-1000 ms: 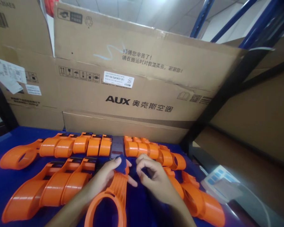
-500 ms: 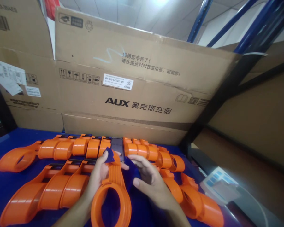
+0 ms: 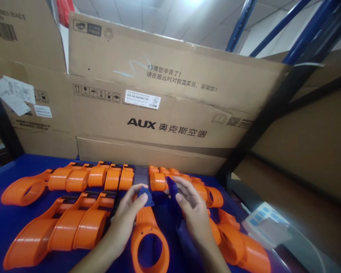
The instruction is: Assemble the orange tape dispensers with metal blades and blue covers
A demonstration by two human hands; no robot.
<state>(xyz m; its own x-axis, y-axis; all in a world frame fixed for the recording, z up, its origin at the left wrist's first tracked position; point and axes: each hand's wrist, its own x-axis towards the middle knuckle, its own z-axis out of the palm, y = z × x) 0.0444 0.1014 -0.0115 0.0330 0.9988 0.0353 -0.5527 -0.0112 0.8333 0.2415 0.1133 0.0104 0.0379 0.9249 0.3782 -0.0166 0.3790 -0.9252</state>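
My left hand (image 3: 127, 212) is closed around the upper end of an orange plastic tape dispenser (image 3: 150, 227), its round hub hanging toward me. Under the left thumb a blue piece (image 3: 146, 196) covers the dispenser's top end. To the right, my right hand (image 3: 191, 206) pinches a thin dark blue piece (image 3: 172, 187) between thumb and fingers, apart from the dispenser. Whether this piece is stiff or soft I cannot tell.
Rows of similar orange dispensers (image 3: 91, 223) lie left and right on the blue surface (image 3: 5, 223). A dark phone-like slab (image 3: 141, 176) lies between the back rows. Cardboard boxes (image 3: 170, 148) stand behind; a white device (image 3: 267, 223) sits at right.
The dispenser has shifted right and its top has tilted away, with the blue piece now under my left thumb. My right hand has drawn slightly right, lifting its dark blue piece upright.
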